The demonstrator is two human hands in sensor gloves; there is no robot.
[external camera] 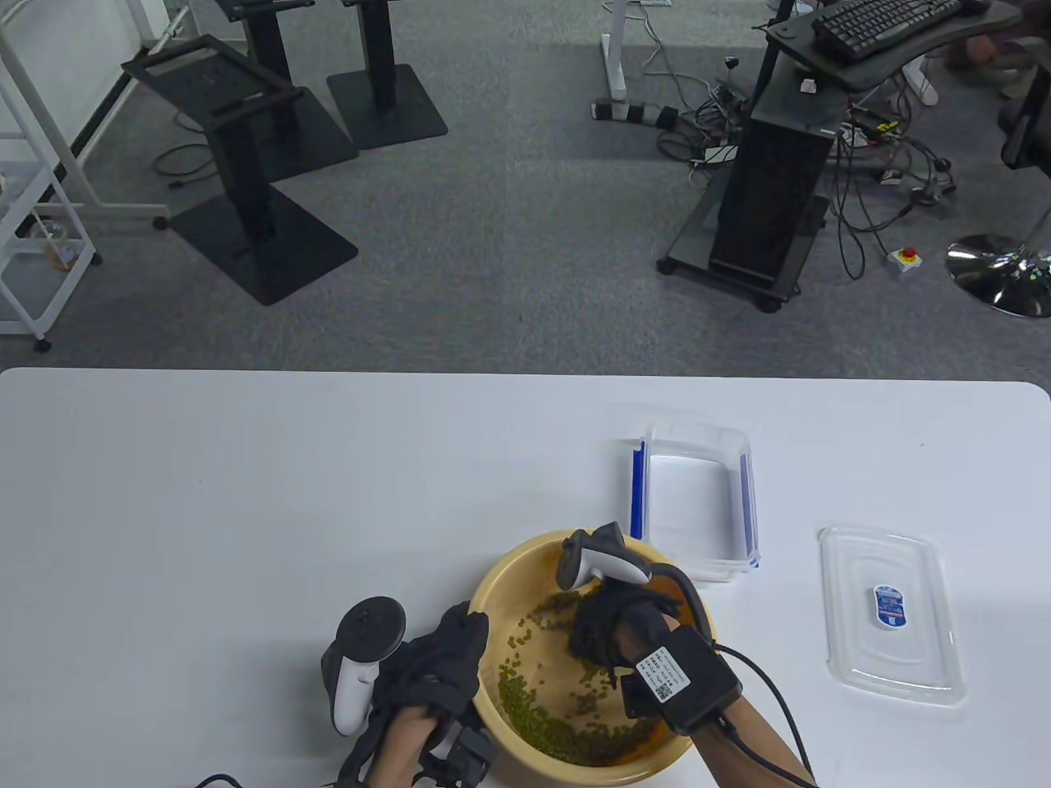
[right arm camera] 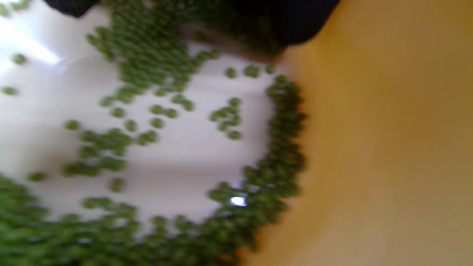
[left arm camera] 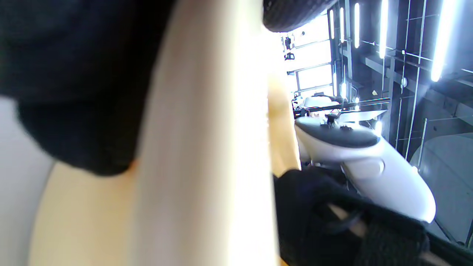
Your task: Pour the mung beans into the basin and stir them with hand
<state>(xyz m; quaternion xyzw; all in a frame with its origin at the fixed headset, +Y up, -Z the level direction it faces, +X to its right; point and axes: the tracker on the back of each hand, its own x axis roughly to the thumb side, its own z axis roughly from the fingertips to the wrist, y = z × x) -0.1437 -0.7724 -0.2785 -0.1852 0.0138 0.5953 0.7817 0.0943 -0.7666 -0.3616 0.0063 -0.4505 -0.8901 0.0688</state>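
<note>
A yellow basin (external camera: pixel 507 568) stands near the table's front edge with green mung beans (external camera: pixel 558 732) spread over its pale bottom. My right hand (external camera: pixel 595 636) reaches down inside it, gloved fingers (right arm camera: pixel 295 22) dipped among the beans (right arm camera: pixel 147 66) close to the basin's wall (right arm camera: pixel 388 147). My left hand (external camera: pixel 456 657) holds the basin's left rim; in the left wrist view the glove (left arm camera: pixel 74 92) lies against the basin's outer wall (left arm camera: pixel 203 147), with a fingertip (left arm camera: pixel 292 14) over the rim. The right hand's tracker (left arm camera: pixel 362 166) shows beyond the rim.
An empty clear container (external camera: pixel 698 501) with blue clips stands just behind the basin's right side. Its clear lid (external camera: pixel 891 611) lies flat further right. A cable (external camera: pixel 772 698) runs from my right wrist.
</note>
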